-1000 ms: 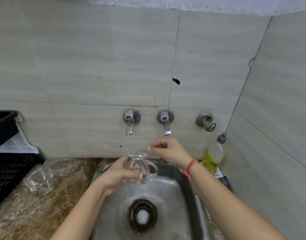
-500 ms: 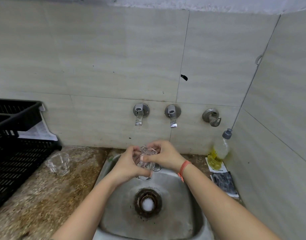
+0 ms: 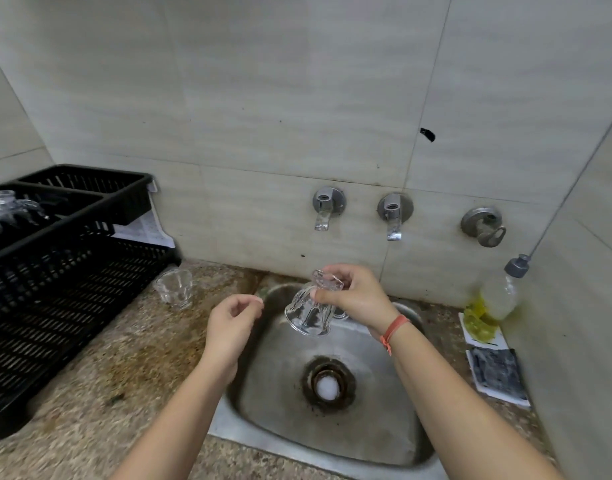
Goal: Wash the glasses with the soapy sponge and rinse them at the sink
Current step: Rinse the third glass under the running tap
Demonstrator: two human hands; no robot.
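Glasses turn up in three spots, logged left to right.

Far left: black crate (image 3: 65,271) on the speckled counter (image 3: 90,393), pushed against the tiled wall. Clear glassware (image 3: 6,207) lies in its upper tray; the count is not readable. Printed paper (image 3: 143,230) pokes out behind the crate.

Just right of the crate: small glass (image 3: 174,289), upright on the counter, mouth up, touching nothing.

Left hand (image 3: 230,327): over the left rim of the sink (image 3: 366,431), fingers loosely curled, thumb near forefinger, holding nothing. A clear gap separates it from the held glass (image 3: 309,313).

Held glass: upside down, mouth tilted down, in the air above the back of the basin, below the wall fittings.

Right hand (image 3: 358,299): fingers and thumb curled round the base of the held glass, pinching it from above. Orange band (image 3: 392,329) on that wrist. The two hands are apart.

Drain (image 3: 328,384): middle of the basin, dark ring, something white inside.

Wall above the sink: left tap (image 3: 323,209), middle tap (image 3: 393,216), round valve (image 3: 484,225) further right.

Right of the sink: bottle (image 3: 498,296) with a grey cap in the corner, yellow residue around its foot. Nearer the camera, a dark scrub pad (image 3: 496,374) lies flat on white paper.
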